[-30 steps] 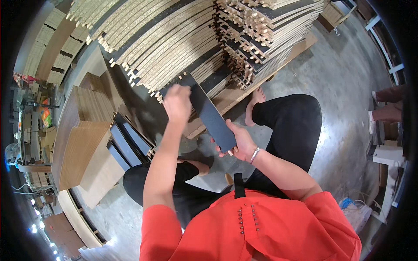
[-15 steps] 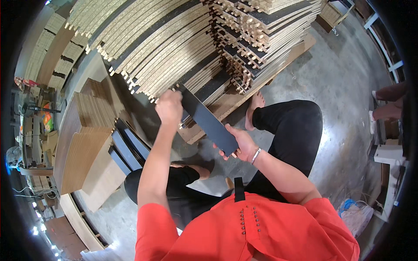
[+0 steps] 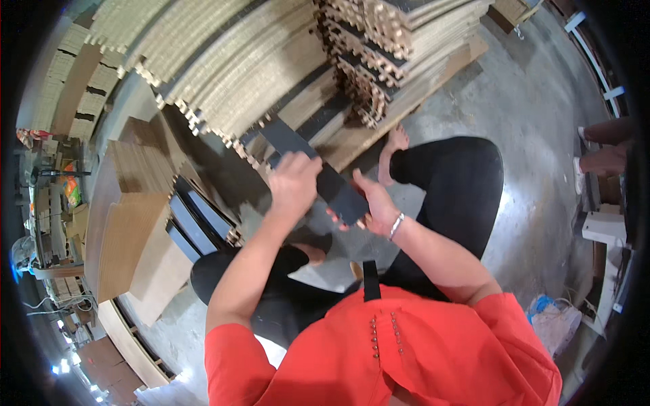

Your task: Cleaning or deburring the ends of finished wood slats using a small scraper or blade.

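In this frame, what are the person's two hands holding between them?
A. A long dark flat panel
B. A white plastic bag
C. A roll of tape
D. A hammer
A. The left hand grips the middle of the long dark flat panel from above, while the right hand supports its near end; its far end points toward the stacked wooden boards.
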### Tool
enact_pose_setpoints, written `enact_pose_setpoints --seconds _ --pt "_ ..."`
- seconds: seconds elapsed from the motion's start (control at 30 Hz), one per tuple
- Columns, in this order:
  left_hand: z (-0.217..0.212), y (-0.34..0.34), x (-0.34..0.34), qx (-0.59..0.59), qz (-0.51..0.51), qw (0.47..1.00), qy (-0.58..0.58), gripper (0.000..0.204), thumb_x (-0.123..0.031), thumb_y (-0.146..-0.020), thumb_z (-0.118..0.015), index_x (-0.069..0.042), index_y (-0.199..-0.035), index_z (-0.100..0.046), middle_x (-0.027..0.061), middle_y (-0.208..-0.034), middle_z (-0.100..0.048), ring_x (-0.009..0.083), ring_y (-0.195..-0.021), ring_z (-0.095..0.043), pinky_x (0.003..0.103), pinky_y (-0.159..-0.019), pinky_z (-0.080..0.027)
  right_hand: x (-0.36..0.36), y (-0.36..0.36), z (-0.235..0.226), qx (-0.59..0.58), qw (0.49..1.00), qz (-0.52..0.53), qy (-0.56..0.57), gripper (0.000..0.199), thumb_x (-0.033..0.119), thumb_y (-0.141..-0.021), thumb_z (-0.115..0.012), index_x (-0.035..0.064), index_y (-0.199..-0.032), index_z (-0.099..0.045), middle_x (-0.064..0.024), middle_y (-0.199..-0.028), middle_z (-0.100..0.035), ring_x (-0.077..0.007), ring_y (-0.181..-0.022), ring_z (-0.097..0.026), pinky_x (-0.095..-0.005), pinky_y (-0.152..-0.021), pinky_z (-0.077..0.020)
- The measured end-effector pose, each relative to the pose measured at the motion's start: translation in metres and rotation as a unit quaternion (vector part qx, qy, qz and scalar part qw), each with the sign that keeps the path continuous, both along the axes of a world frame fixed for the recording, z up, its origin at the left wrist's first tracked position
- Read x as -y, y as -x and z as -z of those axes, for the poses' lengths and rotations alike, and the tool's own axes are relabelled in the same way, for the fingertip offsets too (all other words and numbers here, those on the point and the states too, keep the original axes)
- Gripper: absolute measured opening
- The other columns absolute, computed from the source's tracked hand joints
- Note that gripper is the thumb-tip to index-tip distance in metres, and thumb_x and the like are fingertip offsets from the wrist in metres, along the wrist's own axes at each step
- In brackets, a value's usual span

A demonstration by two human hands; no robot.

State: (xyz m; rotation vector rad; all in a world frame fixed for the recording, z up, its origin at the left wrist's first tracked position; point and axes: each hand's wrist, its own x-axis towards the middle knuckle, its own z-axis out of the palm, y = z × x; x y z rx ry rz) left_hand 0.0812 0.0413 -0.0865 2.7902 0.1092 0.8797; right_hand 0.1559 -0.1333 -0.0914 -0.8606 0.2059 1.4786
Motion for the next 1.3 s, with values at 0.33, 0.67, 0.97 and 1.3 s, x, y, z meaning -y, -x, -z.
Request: enact_pose_setpoints --seconds 0.33,0.67,0.97,1.3 --pt "-0.018 0.038 0.087 0.013 0.076 0.980 0.184 0.007 -0.010 -0.076 -0.060 -0.008 -0.069 -0.060 0.0107 -0.067 -0.054 0.0269 -0.063 -0.056 0.039 -0.056 -0.044 -0.005 0.004 -0.012 -0.008 0.979 0.134 0.153 0.076 0.072 -0.089 -0.037 0.0023 -0.101 -0.064 -0.0059 -0.082 -0.066 -0.0180 -0.066 -0.061 -0.0297 -0.056 -0.0485" --pt "-0.026 0.044 0.079 -0.029 0.091 0.969 0.228 0.004 -0.002 -0.076 -0.064 -0.003 -0.072 -0.064 0.0120 -0.068 -0.057 0.0289 -0.063 -0.057 0.038 -0.058 -0.046 -0.007 0.003 -0.012 -0.025 0.988 0.125 0.085 0.080 0.076 -0.086 -0.037 0.0032 -0.106 -0.064 -0.0051 -0.094 -0.067 -0.0138 -0.071 -0.061 -0.0309 -0.057 -0.0492" --pt "-0.029 0.054 0.088 -0.067 0.080 0.967 0.233 0.005 -0.001 -0.072 -0.069 -0.001 -0.075 -0.065 0.0106 -0.067 -0.057 0.0255 -0.063 -0.058 0.034 -0.060 -0.046 -0.006 0.001 -0.005 -0.002 0.992 0.117 0.054 0.076 0.069 -0.092 -0.035 0.0008 -0.112 -0.061 -0.0112 -0.097 -0.068 -0.0198 -0.076 -0.066 -0.0351 -0.061 -0.0533" --pt "-0.059 0.085 0.053 0.033 -0.090 0.671 0.735 0.012 -0.004 -0.096 -0.048 -0.002 -0.104 -0.057 -0.0030 -0.075 -0.049 0.0055 -0.062 -0.044 0.020 -0.057 -0.035 -0.012 0.001 -0.057 0.018 0.997 -0.002 -0.079 0.036 0.031 -0.095 -0.049 0.0017 -0.115 -0.057 -0.0151 -0.098 -0.067 -0.0216 -0.076 -0.065 -0.0367 -0.067 -0.0558"
